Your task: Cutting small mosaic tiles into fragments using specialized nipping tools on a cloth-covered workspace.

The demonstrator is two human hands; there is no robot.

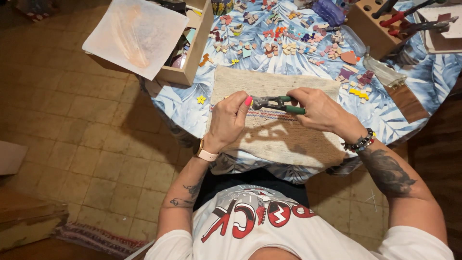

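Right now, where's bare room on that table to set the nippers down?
The beige mat under both hands is bare, especially its near half. The leaf-print cloth left of it holds one yellow flower piece. Crowded: the tile pieces beyond the mat.

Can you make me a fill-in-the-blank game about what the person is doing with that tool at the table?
1. The right hand squeezes a pair of nippers with ____ handles.
2. The left hand has a fingernail painted ____.
3. Both hands work above a beige woven ____ on the table.
4. The small coloured tile pieces lie on a tablecloth printed with blue ____.

Missing words: green; pink; mat; leaves
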